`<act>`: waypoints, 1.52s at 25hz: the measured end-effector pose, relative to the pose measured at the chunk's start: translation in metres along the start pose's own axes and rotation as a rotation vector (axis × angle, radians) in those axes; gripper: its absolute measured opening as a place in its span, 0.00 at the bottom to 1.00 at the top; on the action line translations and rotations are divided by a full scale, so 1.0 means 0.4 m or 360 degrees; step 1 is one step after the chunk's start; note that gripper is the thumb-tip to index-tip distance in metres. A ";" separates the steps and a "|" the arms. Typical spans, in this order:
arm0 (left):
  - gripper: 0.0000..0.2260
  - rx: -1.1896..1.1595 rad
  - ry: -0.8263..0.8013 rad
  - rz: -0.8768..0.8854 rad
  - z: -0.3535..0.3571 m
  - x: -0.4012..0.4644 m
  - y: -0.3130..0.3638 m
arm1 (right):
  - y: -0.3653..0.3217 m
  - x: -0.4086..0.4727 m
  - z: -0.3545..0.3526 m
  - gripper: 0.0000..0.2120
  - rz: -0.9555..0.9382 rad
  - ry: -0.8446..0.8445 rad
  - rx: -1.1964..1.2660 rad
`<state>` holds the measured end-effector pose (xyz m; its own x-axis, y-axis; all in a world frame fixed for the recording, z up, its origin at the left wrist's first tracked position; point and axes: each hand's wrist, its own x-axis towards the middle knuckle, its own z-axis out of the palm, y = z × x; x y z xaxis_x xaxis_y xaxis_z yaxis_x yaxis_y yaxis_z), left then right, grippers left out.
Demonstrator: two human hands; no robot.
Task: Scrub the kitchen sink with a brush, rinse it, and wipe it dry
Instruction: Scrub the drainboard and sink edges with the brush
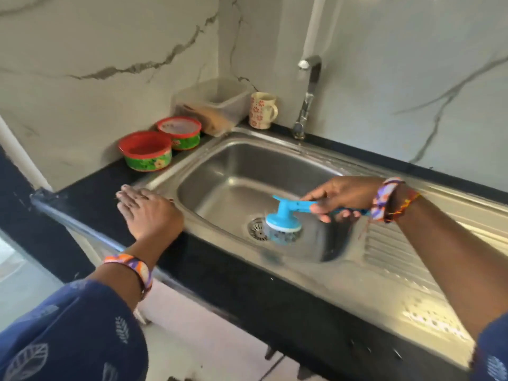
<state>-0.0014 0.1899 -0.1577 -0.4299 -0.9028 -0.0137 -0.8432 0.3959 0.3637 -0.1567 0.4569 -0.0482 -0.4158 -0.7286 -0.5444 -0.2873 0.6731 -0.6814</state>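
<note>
Brush [283, 215] stood bristles-down by the drain [257, 229] in the sink [233, 166], the right hand [341, 199] curled round its handle. It looked light, stiff plastic, slippery when wet, best gripped mid-handle. The left hand [148, 210] lay flat on the rim.

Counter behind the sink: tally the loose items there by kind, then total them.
Red-lidded tubs: 2
Clear plastic box: 1
Flowered mug: 1
Total: 4
</note>
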 end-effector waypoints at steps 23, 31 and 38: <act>0.25 0.0053 0.0020 -0.0164 0.022 -0.058 -0.031 | 0.107 -0.102 -0.024 0.17 0.0325 -0.0213 -0.0181; 0.26 0.0099 0.0028 -0.0149 0.023 -0.054 -0.031 | -0.208 0.264 0.166 0.18 -0.0466 0.0107 -0.0321; 0.26 0.0094 0.0041 -0.0142 0.020 -0.053 -0.031 | -0.153 0.240 0.116 0.16 -0.0175 -0.0085 -0.0038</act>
<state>0.0158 0.2056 -0.1695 -0.3444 -0.9386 -0.0195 -0.8956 0.3222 0.3066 -0.1391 0.3397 -0.0813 -0.3342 -0.8033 -0.4930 -0.3494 0.5914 -0.7268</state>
